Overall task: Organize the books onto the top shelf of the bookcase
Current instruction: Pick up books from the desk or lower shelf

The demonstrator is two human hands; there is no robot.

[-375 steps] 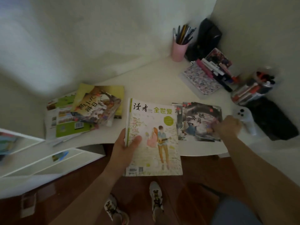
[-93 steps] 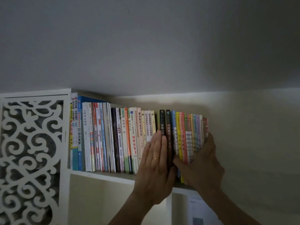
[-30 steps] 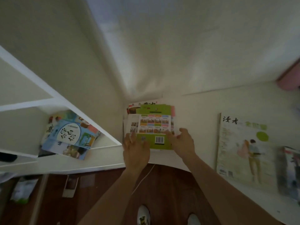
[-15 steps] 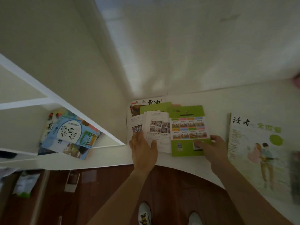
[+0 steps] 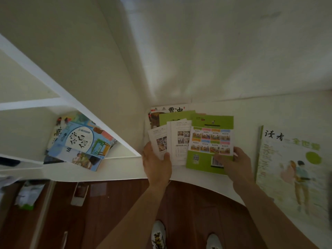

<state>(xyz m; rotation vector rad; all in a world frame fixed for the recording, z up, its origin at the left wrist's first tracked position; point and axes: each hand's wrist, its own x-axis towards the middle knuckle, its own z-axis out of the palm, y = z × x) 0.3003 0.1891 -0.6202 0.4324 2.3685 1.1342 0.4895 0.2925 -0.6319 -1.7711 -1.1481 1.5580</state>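
2 hands work a fanned pile of thin books at the near edge of a white desk (image 5: 269, 112), set apart from each other with the pile between them. The left hand (image 5: 156, 163) grips the lower corner of a white booklet (image 5: 158, 141), thumb curled over its front. The right hand (image 5: 233, 163) holds the lower right corner of a green book (image 5: 210, 141), thumb pressed on the cover near the barcode and fingers tucked around the edge. Between these 2 lies another white booklet (image 5: 179, 141) with small photos, overlapped by the green book. Behind them, against the wall, a second green cover (image 5: 172, 115) and a book with large black characters (image 5: 172, 109) show only their upper parts. To the right, apart from the pile, a large magazine (image 5: 291, 168) with a drawn couple lies flat on the desk. To the left, a white bookcase (image 5: 53, 83) holds a tilted stack of blue books (image 5: 80, 144) on a low shelf. Below, a dark wood floor (image 5: 116, 203) and 2 white shoes (image 5: 159, 236) are visible. The top shelf is out of view.
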